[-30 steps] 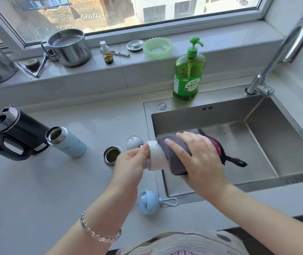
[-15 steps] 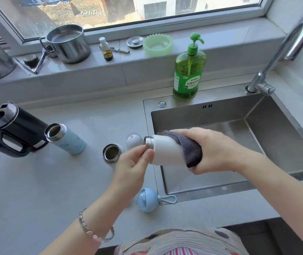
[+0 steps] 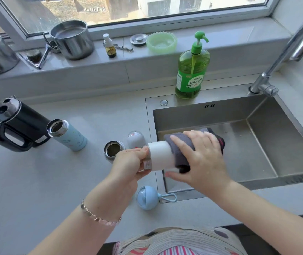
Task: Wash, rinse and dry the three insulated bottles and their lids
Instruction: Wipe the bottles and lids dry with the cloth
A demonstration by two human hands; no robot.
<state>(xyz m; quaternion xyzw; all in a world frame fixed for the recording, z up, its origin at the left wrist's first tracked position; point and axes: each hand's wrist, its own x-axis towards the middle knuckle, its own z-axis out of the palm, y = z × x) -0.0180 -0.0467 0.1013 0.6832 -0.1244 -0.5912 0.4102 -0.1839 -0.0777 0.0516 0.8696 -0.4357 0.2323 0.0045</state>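
Fingers of left hand [image 3: 128, 162] grip white bottle [image 3: 160, 155] at its mouth; right hand [image 3: 202, 159] fingers clamp grey cloth [image 3: 181, 159] round it.

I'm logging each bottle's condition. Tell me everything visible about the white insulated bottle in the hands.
The white insulated bottle is a cylinder with a metal threaded neck, lid off. It lies roughly level above the steel sink's left edge, neck pointing left. The left hand grips its neck end; the right hand wraps a dark grey cloth round its other half.
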